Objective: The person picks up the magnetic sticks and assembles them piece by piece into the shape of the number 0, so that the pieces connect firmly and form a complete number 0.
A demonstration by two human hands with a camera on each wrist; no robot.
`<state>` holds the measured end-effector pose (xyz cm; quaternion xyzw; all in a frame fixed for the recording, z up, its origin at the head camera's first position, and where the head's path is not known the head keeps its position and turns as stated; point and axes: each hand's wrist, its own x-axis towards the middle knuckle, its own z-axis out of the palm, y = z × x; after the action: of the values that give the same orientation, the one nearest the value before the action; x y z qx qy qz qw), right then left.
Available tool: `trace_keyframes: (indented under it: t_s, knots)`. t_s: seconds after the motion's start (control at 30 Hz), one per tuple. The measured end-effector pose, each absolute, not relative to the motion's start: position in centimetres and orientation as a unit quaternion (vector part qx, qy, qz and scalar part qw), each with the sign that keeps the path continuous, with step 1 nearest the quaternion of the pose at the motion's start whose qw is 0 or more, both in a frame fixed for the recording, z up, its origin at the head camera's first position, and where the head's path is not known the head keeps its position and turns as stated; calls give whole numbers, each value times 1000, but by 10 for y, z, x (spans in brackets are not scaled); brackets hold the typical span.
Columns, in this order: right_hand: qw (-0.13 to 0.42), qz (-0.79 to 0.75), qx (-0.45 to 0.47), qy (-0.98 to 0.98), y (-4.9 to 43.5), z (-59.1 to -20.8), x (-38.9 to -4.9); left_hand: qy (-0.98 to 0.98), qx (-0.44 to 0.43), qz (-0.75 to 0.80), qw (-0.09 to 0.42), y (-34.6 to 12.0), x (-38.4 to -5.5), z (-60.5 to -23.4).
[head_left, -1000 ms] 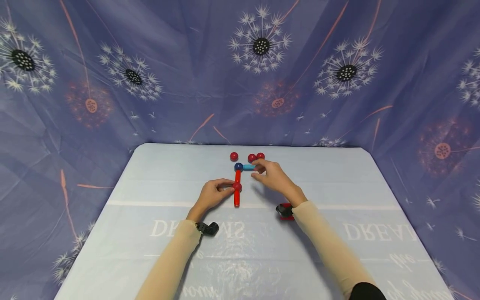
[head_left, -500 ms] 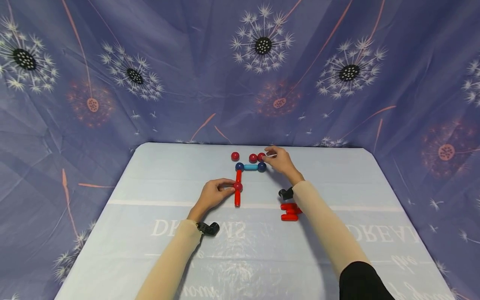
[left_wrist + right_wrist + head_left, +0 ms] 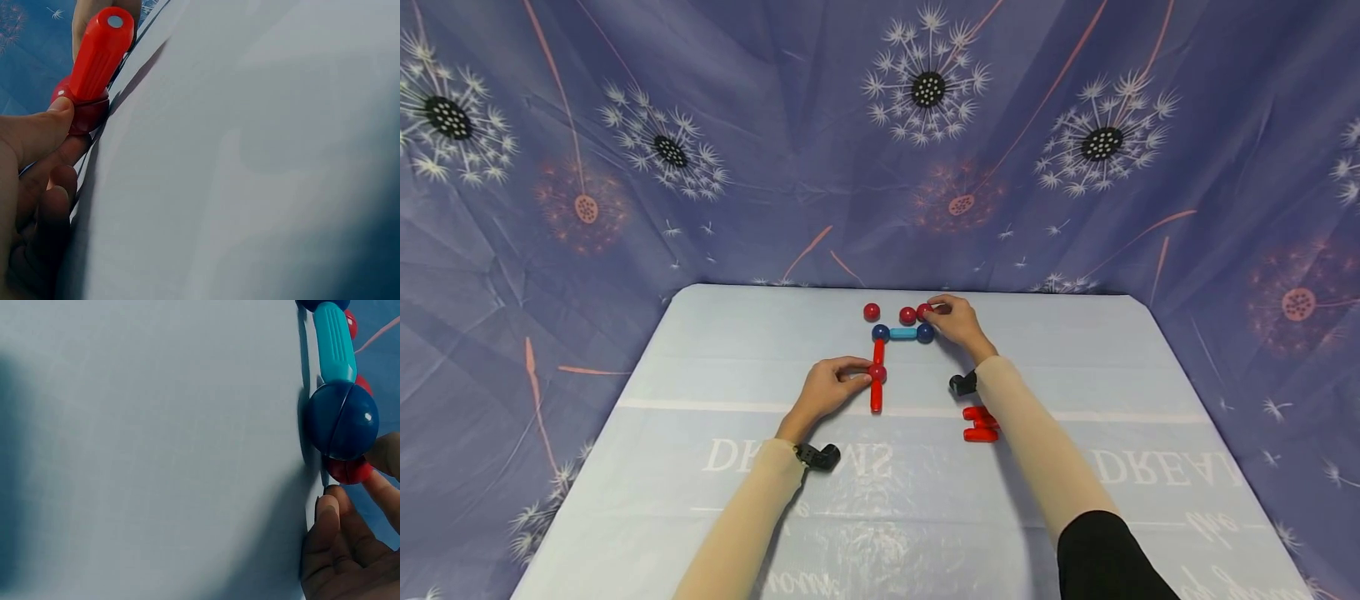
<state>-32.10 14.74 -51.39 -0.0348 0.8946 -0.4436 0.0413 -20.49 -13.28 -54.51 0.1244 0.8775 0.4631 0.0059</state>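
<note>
Near right of the turquoise rod (image 3: 903, 333), I see loose red rods (image 3: 981, 435). To its near left, the left hand (image 3: 827, 387) pinches the red joint ball (image 3: 878, 373). The turquoise rod's axis runs left to right; just beyond its right end, the right hand (image 3: 957, 322), the closer hand, pinches the outer red ball (image 3: 922, 312) between thumb and finger.

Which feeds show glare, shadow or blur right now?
Head: pale glare low on the white tabletop, soft shadow beside the right sleeve. Left wrist: small glint on the red ball, dark bluish blur at lower right. Right wrist: highlight on the nearer blue ball, shadow spreading beside the right hand, dark blur along the left edge.
</note>
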Motion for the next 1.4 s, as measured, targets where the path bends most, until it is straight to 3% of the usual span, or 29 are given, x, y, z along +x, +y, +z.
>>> trace_keyframes:
  t_s: [0.73, 1.4]
  knots:
    - [19, -496, -14, 868, 155, -509, -310, 876, 120, 467, -1, -134, -203, -546]
    - [0, -541, -67, 839, 143, -483, -235, 882, 118, 455, 5, -131, -207, -543]
